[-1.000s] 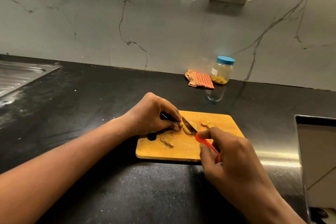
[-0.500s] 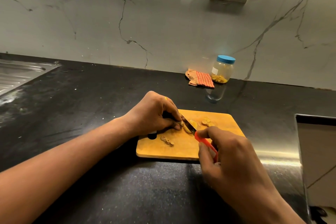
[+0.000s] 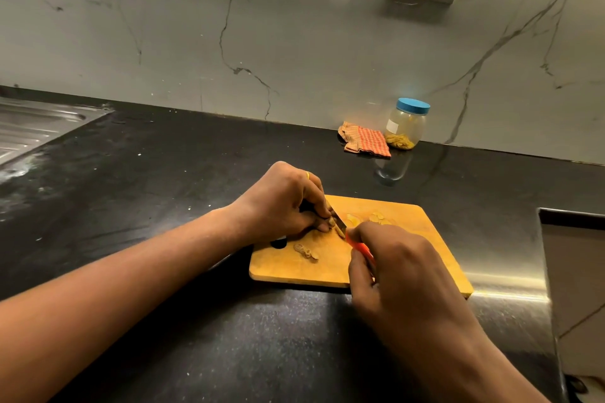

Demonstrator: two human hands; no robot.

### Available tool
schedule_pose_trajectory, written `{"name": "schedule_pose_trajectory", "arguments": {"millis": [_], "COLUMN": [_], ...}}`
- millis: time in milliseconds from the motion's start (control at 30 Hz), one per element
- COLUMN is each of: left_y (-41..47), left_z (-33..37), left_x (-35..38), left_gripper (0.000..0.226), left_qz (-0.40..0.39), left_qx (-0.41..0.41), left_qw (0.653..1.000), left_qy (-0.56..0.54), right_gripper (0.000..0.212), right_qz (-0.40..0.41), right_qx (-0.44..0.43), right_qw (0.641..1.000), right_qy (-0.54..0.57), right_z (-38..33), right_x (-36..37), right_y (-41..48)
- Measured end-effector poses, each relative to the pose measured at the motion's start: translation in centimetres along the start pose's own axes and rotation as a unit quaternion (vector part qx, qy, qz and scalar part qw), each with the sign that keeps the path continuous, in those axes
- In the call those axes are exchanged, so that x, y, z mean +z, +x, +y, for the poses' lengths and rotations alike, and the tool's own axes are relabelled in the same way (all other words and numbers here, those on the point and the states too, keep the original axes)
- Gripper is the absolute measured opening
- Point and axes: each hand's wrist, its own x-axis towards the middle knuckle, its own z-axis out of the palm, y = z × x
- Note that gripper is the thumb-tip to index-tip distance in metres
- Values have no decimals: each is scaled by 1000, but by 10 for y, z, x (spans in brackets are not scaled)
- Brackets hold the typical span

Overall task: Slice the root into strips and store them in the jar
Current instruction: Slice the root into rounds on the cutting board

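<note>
The left hand (image 3: pixel 288 203) curls its fingers around a piece of root (image 3: pixel 332 223), holding it on the cutting board (image 3: pixel 425 239) on the black tabletop (image 3: pixel 163 206). The right hand (image 3: pixel 402 271) grips a red-handled knife (image 3: pixel 357 243), its blade against the root. Slices (image 3: pixel 376 217) lie just beyond. The lidded jar (image 3: pixel 406 124) stands well back by the wall, beside a checked cloth (image 3: pixel 366 141).

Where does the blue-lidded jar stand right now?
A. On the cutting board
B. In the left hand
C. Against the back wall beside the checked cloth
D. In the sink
C: the jar stands at the back wall, next to the checked cloth, well behind the cutting board.
</note>
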Motion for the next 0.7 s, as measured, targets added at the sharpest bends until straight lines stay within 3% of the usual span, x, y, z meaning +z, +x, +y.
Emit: {"name": "schedule_pose_trajectory", "arguments": {"millis": [533, 700], "left_y": [0, 0], "left_z": [2, 2], "left_x": [2, 1], "left_gripper": [8, 8], "left_qz": [6, 5], "left_qx": [-20, -26], "left_qw": [1000, 1000], "left_qy": [5, -7], "right_gripper": [5, 12], "right_qz": [-17, -43], "right_qx": [-16, -12], "right_qw": [999, 999], "right_qy": [-27, -25], "right_z": [3, 4], "right_x": [9, 6], "right_y": [6, -9]}}
